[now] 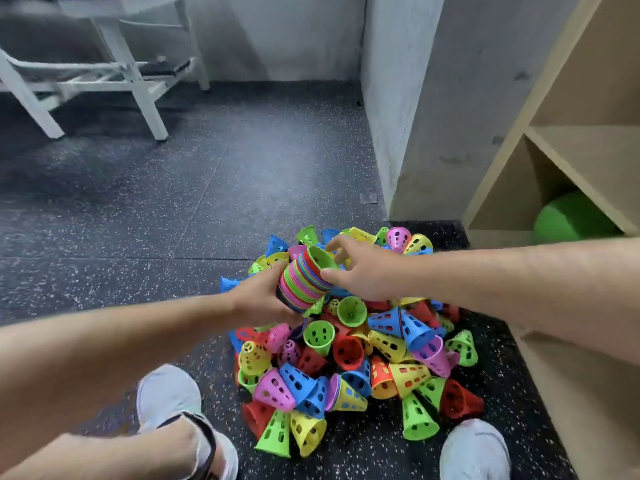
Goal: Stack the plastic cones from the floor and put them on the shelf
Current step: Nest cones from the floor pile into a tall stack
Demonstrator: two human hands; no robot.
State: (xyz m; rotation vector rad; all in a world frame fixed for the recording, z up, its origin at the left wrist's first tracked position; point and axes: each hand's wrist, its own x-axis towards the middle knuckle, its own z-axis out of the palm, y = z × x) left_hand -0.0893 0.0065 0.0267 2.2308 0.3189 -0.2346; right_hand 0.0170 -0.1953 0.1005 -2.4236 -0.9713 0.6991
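Cones lay in a loose heap on the floor by our feet, w/ the shelf just to the right. Our L hand was curled round the lower part of a nested stack, held tilted above the heap w/ its mouth facing up & away. Our R hand sat at that mouth, thumb against the rims & index arched over the top green cone. Its fingers were half spread, and we couldn't tell if they pinched the cone or only touched it.

Step in hand, we judged: seating that green cone. To do it well we needed the L grip firm & low so the stack didn't bend, and the cone pushed straight along the axis till rims met, no twisting. Many cones were left, so the stack prob. needed shelving before it got too long to hold.
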